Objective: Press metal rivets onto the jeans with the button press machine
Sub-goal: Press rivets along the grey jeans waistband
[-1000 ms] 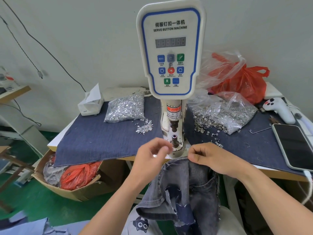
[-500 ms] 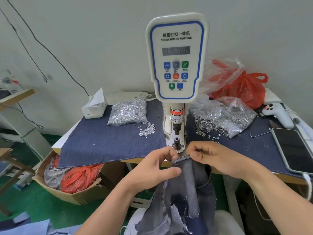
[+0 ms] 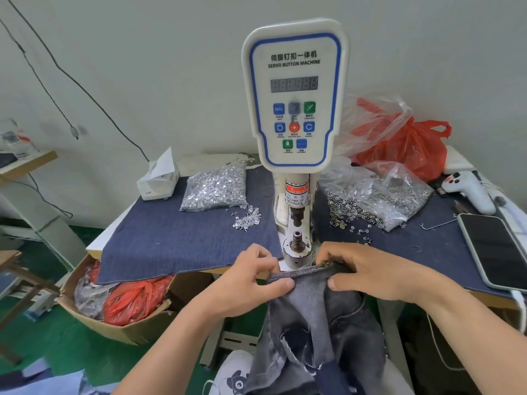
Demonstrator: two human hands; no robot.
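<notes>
Both forearms are bare up to the bottom frame edge, with no sleeve, watch, ring or glove visible on either. The left hand (image 3: 251, 276) and right hand (image 3: 368, 273) show short, plain nails. Below the jeans (image 3: 316, 332), a white garment with a small dark cartoon print covers the lap.

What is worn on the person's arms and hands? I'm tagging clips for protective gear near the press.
Nothing shows on either one. The left hand and right hand are bare: no gloves, rings or finger guards visible. Both forearms are uncovered as far as the frame shows, with no sleeves, watch or wristband in view. Anything above the elbows is out of frame.
</notes>
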